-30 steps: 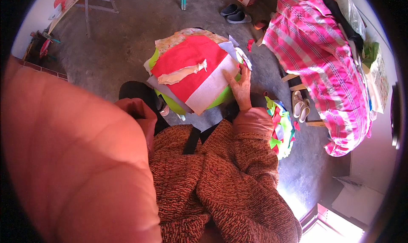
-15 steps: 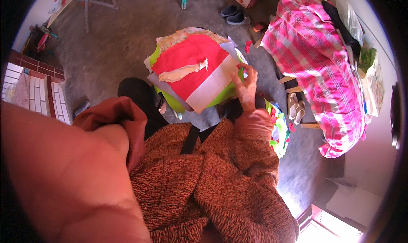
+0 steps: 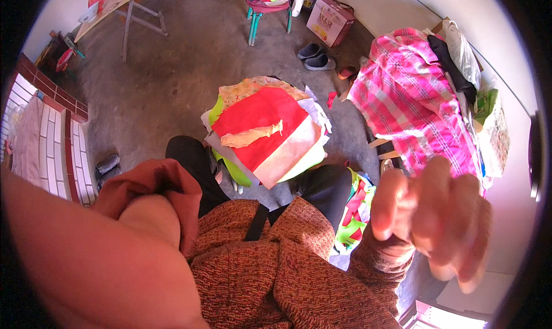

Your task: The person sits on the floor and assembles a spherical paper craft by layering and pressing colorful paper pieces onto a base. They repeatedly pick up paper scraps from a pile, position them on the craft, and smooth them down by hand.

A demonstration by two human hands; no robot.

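at the far left the left hand (image 3: 98,260) looms close to the camera beyond a rust-coloured cuff (image 3: 187,191); its fingers are out of sight, so i cannot tell how wide its grip is or whether it holds anything. next, in front of the knees, lies the layered pile of cloth (image 3: 233,102), with lime green and pale edges sticking out, a red piece (image 3: 259,107) on top and a torn pale strip (image 3: 250,135) lying aslant across it. right of it, beside the knee, is a bundle of bright scraps (image 3: 361,205), then a pink plaid cloth (image 3: 397,113). in front of that the right hand (image 3: 434,222) is up near the camera, fingers bent and blurred; the grip looks loose, but i cannot tell if something small is in it. this is the change: half a second ago this hand is at the pile's right edge, and now it is well apart. so neither hand steadies the pile, yet the strip keeps its place on the red.
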